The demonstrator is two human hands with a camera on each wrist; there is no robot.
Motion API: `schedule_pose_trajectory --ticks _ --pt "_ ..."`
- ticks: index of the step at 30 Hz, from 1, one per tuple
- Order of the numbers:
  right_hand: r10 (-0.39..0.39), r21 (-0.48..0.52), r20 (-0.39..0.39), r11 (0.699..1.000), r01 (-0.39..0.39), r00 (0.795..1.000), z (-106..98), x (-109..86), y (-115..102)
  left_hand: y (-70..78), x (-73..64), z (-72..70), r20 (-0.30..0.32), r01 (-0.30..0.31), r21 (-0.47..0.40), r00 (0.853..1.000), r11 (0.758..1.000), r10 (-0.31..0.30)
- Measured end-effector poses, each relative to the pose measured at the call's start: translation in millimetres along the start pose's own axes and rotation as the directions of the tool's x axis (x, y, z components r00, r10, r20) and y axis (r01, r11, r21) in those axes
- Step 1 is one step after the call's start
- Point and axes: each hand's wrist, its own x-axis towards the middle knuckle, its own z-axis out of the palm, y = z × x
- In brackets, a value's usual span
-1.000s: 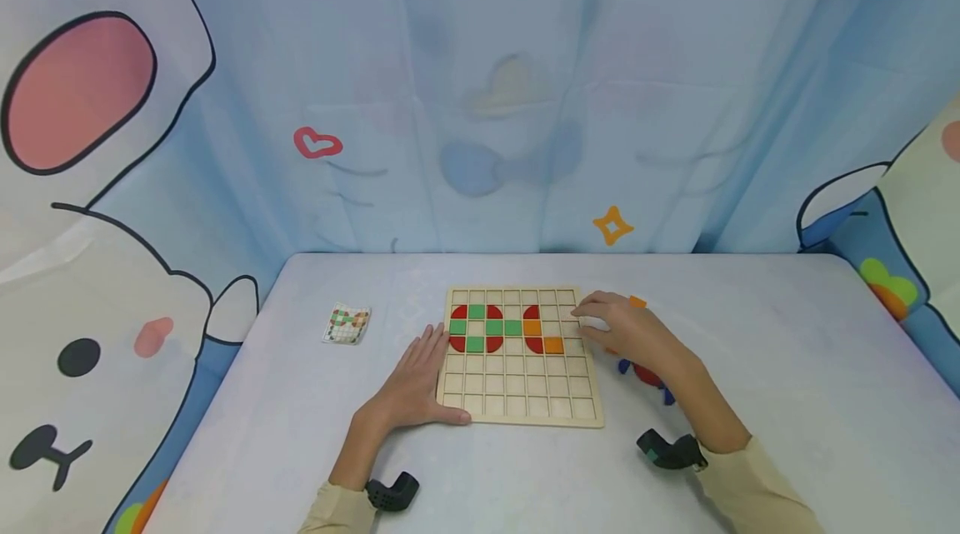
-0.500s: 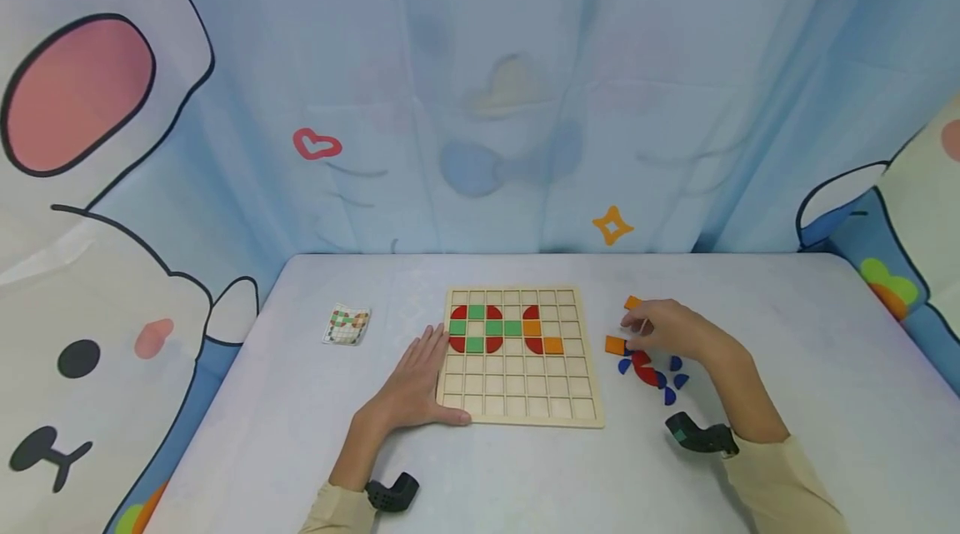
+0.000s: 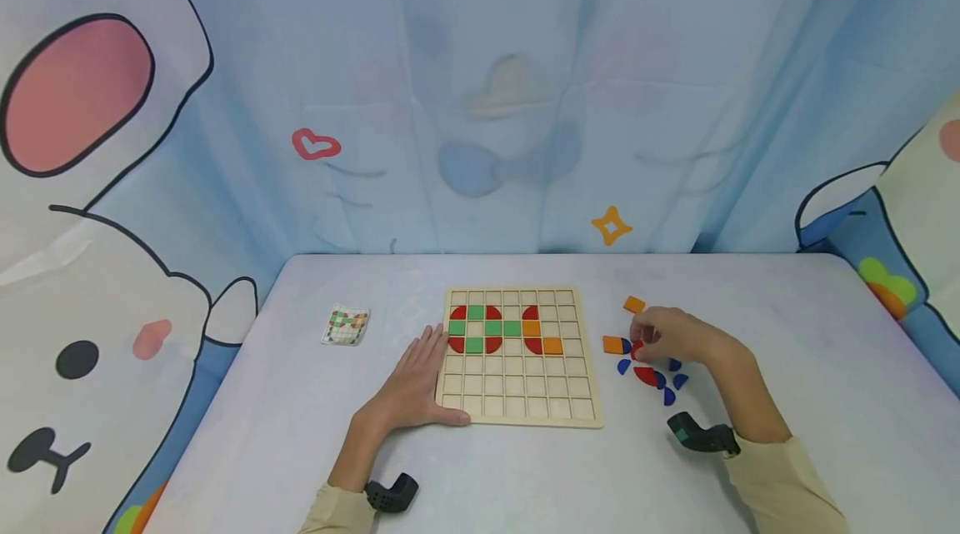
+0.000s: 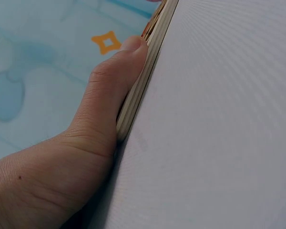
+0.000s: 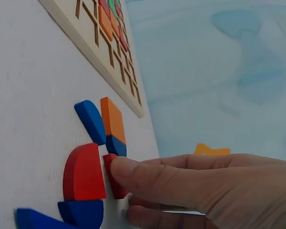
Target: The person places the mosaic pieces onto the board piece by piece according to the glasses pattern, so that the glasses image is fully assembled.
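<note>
A wooden grid board (image 3: 517, 388) bears green and orange square tiles and red quarter-circle tiles in its upper rows. My left hand (image 3: 412, 380) rests at its left edge with fingers spread, the thumb (image 4: 109, 86) lying along the near edge. To the right of the board, my right hand (image 3: 678, 336) pinches a red quarter-circle tile (image 5: 115, 183) between thumb and fingers, low over the table. Another red tile (image 5: 86, 174) lies beside it, among several small blue rounded tiles (image 5: 90, 120). An orange square tile (image 3: 612, 344) is left of the fingertips.
Behind the right hand lies a second orange square tile (image 3: 634, 304). A small pattern card (image 3: 347, 325) sits left of the board on the white tabletop (image 3: 247, 434). A blue cartoon curtain (image 3: 480, 101) hangs along the table's far edge.
My right hand has moved away from the board's right edge to the loose tiles, where it now grips a red one. The left hand and the board stay put.
</note>
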Motion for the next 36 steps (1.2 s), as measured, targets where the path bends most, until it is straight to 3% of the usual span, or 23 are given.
schedule_pose_trajectory --ticks 10,15,18,26,30,33,36 --pt "-0.038 0.027 -0.099 0.999 0.041 0.994 -1.4 0.4 6.3 -0.3 -0.2 0.4 0.004 0.003 0.034 1.0 0.999 -0.004" --pt "-0.161 0.011 -0.221 0.986 0.167 0.962 -3.1 -0.8 -0.7 -0.6 -0.5 0.9 0.007 0.003 0.031 1.0 1.0 -0.003" --pt "-0.213 0.019 -0.253 0.974 0.225 0.944 -3.7 -0.5 -9.3 -0.8 -0.3 0.8 0.005 0.005 0.033 1.0 0.999 -0.005" --pt "-0.257 0.027 -0.305 0.96 0.279 0.917 7.5 8.1 -32.9 -0.4 -0.1 -0.7 0.005 0.004 0.035 1.0 0.999 -0.004" --pt "-0.257 0.13 -0.271 0.945 0.299 0.928 20.5 13.7 -42.7 -0.1 -0.4 -1.1 0.009 0.008 0.031 1.0 1.0 -0.008" --pt "-0.224 0.203 -0.238 0.94 0.274 0.945 30.2 17.9 -48.4 -0.2 -0.1 -0.6 0.007 0.005 0.028 1.0 1.0 -0.005" --pt "-0.205 0.211 -0.228 0.944 0.254 0.952 37.4 21.0 -51.6 -0.6 0.2 0.3 0.005 0.003 0.031 1.0 1.0 -0.003"
